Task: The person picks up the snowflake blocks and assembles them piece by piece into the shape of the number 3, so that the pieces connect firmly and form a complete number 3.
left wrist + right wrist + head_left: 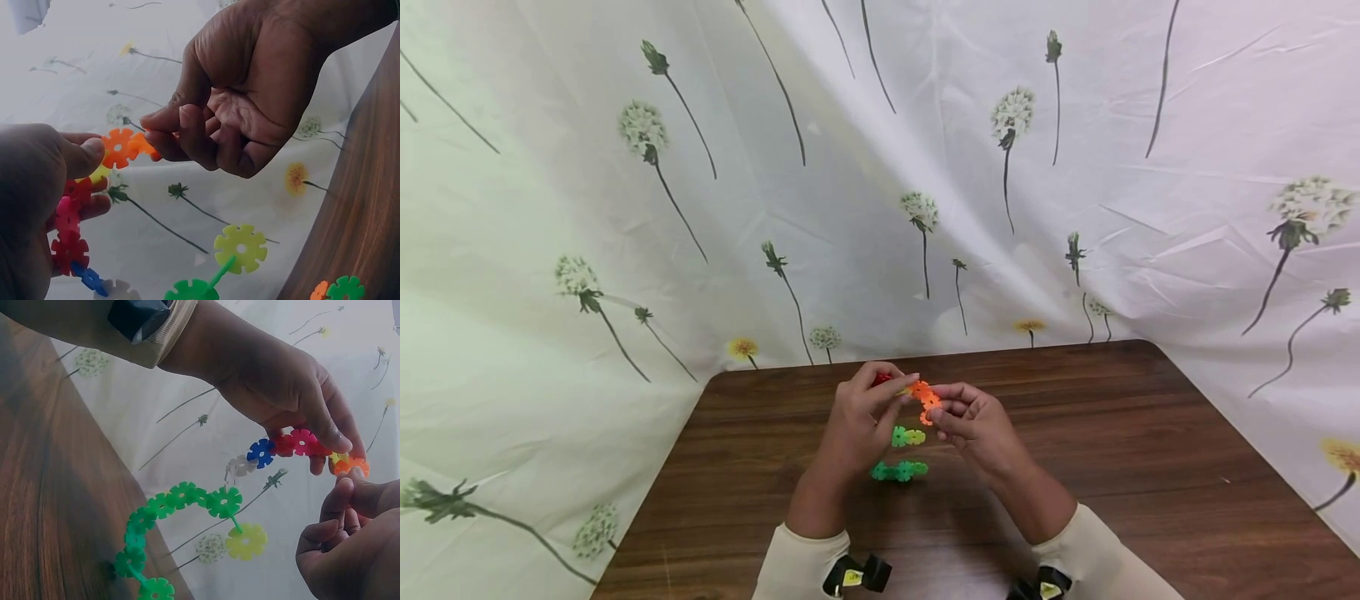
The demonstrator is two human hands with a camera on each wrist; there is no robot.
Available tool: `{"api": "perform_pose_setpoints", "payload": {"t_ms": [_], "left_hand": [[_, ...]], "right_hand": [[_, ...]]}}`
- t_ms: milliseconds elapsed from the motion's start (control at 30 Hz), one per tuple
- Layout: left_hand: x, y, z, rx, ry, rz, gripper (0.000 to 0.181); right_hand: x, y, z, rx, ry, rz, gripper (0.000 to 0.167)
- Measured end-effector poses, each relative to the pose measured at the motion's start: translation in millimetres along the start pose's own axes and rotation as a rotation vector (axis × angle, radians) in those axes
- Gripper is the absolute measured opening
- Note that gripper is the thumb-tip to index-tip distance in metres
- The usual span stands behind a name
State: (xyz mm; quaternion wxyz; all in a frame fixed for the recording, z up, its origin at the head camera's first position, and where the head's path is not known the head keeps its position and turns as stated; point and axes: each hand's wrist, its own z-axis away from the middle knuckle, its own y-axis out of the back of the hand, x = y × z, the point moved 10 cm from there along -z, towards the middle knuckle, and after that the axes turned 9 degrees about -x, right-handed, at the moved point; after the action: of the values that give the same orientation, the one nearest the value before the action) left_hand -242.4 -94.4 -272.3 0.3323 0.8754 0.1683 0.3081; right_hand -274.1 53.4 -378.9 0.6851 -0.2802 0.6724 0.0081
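A chain of notched, flower-shaped plastic discs hangs between the hands. My left hand (859, 421) pinches it between thumb and fingers, close to a yellow disc (339, 457) and an orange disc (119, 149). At the chain's orange end (931, 400), my right hand (981, 429) pinches an orange disc with thumb and forefinger. Red discs (67, 219) run along the left hand's fingers, then a blue disc (260, 453) and a white one (241, 465). Lower down are linked green discs (183, 495) and a yellow-green disc (246, 541).
Below the hands is a dark wooden table (760, 467) with rounded back corners. A white cloth (850, 250) printed with dandelions hangs behind it and along the sides. Each wrist wears a black strapped device (855, 575).
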Motion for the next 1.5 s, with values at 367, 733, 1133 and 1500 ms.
{"api": "perform_pose_setpoints", "payload": {"t_ms": [367, 733, 1133, 1500], "left_hand": [[-0.2, -3.0, 2.4, -0.001, 0.038, 0.021, 0.030], [2.4, -2.0, 3.1, -0.003, 0.014, 0.067, 0.030], [6.9, -5.0, -0.2, -0.015, -0.007, 0.078, 0.028], [4.6, 0.6, 1.2, 0.008, 0.000, 0.069, 0.031]], "right_hand": [[1, -2, 0.9, 0.009, 0.014, -0.056, 0.029], [2, -5, 0.8, -0.024, 0.048, -0.114, 0.033], [3, -5, 2.3, -0.072, 0.108, -0.203, 0.030], [-4, -12, 3.2, -0.087, 0.125, -0.169, 0.023]]}}
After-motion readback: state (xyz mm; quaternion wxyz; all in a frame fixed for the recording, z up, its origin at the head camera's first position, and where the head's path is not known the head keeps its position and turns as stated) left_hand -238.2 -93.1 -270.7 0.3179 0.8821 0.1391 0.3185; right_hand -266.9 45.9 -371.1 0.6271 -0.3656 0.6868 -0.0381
